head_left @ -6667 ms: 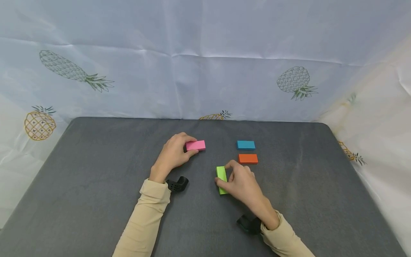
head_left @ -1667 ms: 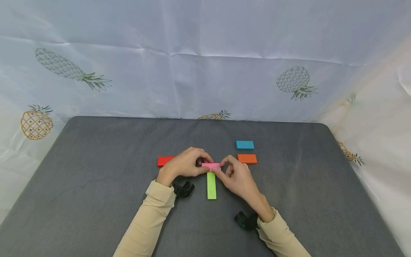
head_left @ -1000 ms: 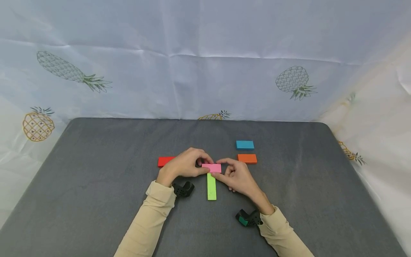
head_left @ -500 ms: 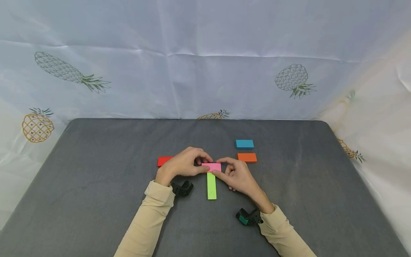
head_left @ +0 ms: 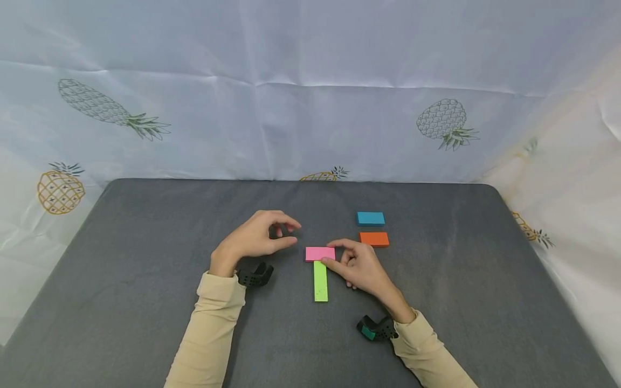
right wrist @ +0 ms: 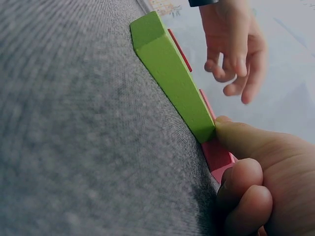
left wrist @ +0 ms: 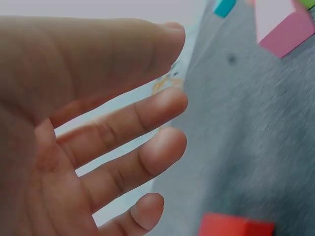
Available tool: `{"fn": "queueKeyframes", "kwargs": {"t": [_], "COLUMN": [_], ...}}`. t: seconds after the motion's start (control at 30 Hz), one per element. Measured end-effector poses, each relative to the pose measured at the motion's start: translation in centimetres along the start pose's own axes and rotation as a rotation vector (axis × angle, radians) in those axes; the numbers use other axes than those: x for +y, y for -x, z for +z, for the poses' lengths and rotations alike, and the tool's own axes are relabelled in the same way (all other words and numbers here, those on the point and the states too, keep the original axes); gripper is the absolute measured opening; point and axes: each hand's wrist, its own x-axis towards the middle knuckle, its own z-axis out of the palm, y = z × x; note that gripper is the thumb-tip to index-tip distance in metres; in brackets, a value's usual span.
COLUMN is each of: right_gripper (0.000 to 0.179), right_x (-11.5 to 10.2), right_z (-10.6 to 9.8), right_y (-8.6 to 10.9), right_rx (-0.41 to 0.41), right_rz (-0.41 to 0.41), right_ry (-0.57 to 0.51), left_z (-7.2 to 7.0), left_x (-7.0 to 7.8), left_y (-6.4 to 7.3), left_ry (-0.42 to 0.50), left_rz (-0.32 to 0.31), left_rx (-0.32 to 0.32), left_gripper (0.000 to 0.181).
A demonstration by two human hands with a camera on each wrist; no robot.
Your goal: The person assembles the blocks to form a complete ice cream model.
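Note:
In the head view, a pink block (head_left: 316, 253) lies crosswise at the far end of a light green block (head_left: 321, 282), and together they form a T on the table. My right hand (head_left: 360, 267) pinches the pink block's right end, thumb on the near side and index finger on the far side. Left of the blocks, my left hand (head_left: 259, 234) is raised over the table with loosely bent fingers, holding nothing. A red block (left wrist: 231, 226) shows at the bottom of the left wrist view; the left hand hides it from the head view.
Beyond the right hand lie an orange block (head_left: 374, 239) and, farther back, a blue block (head_left: 371, 218). The dark grey table (head_left: 145, 269) ends at a pale curtain (head_left: 204, 124) printed with pineapples.
First, the green and pink blocks were brought together into a T, and a red block came into view. Since half a second ago, my left hand has released the pink block and moved left.

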Motion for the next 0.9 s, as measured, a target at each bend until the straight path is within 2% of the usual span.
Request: {"fn": "queueKeyframes", "kwargs": {"t": [0.4,0.6,0.9], "right_gripper": [0.040,0.040,0.041], "right_x": [0.1,0.1,0.1], "right_z": [0.0,0.0,0.0], "right_y": [0.0,0.1,0.1], "right_rx": [0.002,0.001,0.003], "right_rz": [0.009,0.002,0.000], "right_ry": [-0.003,-0.006,-0.003], "left_z": [-2.3,-3.1,-3.6], "left_x": [-1.7,-2.4,-2.9], "left_y": [2.2,3.1,3.8], "left_ry": [0.044,0.032,0.015], "left_rz": [-0.099,-0.136,-0.205], "left_rx": [0.048,0.050,0.026], "left_gripper": [0.033,0.034,0.036]}}
